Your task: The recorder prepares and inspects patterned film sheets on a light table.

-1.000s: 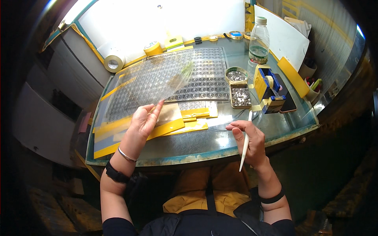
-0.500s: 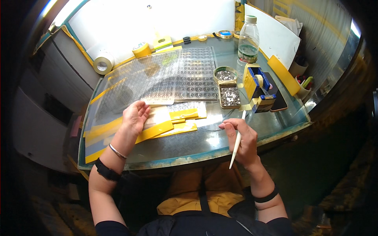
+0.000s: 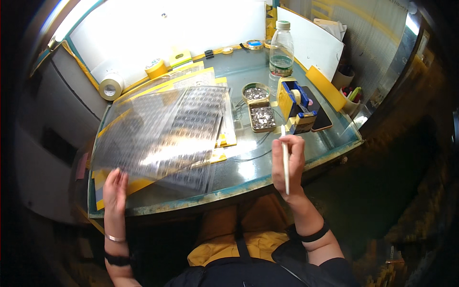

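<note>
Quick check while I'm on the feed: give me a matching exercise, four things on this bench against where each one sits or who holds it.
Things:
1. clear plastic sheet
2. white stick
3. water bottle
4. tape roll

Places:
A. far left of the table
B. in the right hand
C. far edge, upright, behind the small trays
D. under the left hand at its near corner

Pairs: 1-D, 2-B, 3-C, 4-A

left hand [image 3: 114,191] on clear tray [image 3: 162,134], probably

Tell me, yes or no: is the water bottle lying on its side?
No, the water bottle stands upright with its green cap on top, behind the tape dispenser.
</note>
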A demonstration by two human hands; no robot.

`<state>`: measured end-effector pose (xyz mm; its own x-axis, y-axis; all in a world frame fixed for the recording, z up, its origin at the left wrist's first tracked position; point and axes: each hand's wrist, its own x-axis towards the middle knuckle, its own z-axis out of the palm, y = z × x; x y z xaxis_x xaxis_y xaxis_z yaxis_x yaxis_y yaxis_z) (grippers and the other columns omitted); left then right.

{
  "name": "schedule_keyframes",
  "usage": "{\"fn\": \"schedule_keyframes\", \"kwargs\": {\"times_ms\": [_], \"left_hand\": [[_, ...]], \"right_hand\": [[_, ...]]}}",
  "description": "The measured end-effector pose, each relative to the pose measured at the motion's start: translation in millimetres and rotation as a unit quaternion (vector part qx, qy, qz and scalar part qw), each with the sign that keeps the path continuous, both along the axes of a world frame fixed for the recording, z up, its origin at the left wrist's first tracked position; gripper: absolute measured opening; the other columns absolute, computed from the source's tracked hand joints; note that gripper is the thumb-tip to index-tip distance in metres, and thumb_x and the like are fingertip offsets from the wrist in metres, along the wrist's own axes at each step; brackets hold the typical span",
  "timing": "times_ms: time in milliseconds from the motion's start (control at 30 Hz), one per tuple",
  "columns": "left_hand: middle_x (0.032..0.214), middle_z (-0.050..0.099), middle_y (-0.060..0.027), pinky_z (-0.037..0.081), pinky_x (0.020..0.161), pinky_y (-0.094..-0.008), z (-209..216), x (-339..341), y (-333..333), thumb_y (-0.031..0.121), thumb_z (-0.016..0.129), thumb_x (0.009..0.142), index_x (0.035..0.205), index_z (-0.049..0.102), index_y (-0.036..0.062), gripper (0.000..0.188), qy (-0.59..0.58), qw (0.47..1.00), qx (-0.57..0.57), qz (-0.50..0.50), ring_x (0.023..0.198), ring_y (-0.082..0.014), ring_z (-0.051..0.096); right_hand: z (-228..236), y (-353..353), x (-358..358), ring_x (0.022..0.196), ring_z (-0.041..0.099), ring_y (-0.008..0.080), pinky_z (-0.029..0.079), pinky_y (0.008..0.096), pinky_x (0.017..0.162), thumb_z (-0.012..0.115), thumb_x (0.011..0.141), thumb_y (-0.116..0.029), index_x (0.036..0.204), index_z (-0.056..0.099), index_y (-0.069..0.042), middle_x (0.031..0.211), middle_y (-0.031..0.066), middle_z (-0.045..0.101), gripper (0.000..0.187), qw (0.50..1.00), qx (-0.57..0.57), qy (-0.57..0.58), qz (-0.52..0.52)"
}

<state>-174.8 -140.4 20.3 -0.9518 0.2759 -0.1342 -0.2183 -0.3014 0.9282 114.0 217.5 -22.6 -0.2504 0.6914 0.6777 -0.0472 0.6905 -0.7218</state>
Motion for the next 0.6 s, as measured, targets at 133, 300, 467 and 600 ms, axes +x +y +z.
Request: {"fn": "schedule_keyframes", "kwargs": {"times_ms": [133, 300, 467, 600], "left_hand": [[0.092, 0.064, -0.0008, 0.060, 0.077, -0.0254, -2.5, 56.3, -46.5, 0.006, 0.062, 0.093, 0.096, 0.060, 0.0073, 0.003, -0.031, 0.999, -0.021, 0.025, 0.082, -0.0111, 0.065], [0.088, 0.065, -0.0010, 0.062, 0.071, -0.0266, -15.7, 103.1, -73.7, 0.005, 0.063, 0.092, 0.099, 0.061, 0.0068, 0.008, -0.063, 0.996, -0.045, 0.053, 0.079, -0.0125, 0.068], [0.085, 0.065, -0.0030, 0.062, 0.071, -0.0277, -18.9, 117.2, -78.6, 0.005, 0.064, 0.092, 0.098, 0.061, 0.0050, 0.007, -0.078, 0.996, -0.019, 0.034, 0.078, -0.0156, 0.069], [0.086, 0.066, -0.0040, 0.062, 0.071, -0.0264, -17.5, 116.7, -75.8, 0.008, 0.064, 0.092, 0.096, 0.062, 0.0042, 0.006, -0.076, 0.997, -0.015, 0.027, 0.079, -0.0158, 0.069]], "right_hand": [[10.0, 6.2, 2.6, 0.086, 0.059, 0.0258, 0.049, 0.0369, 0.077, 0.063, 0.095, -0.022, 0.111, 0.053, 0.000, 0.104, 0.0155, 0.056, 0.029, 0.998, -0.039, -0.050, 0.013], [10.2, 16.6, -2.1, 0.090, 0.062, 0.0271, 0.050, 0.0398, 0.075, 0.059, 0.098, -0.030, 0.122, 0.050, 0.000, 0.107, 0.0178, 0.058, 0.040, 0.997, -0.053, -0.049, 0.027], [25.3, 20.9, 4.9, 0.078, 0.064, 0.0305, 0.048, 0.0422, 0.071, 0.057, 0.099, -0.028, 0.118, 0.054, -0.006, 0.083, 0.0185, 0.064, 0.029, 0.975, -0.156, -0.156, 0.000], [14.3, 32.6, 15.7, 0.093, 0.060, 0.0325, 0.049, 0.0402, 0.080, 0.070, 0.090, -0.026, 0.116, 0.061, -0.006, 0.100, 0.0153, 0.062, 0.035, 0.967, 0.030, -0.252, -0.033]]}}
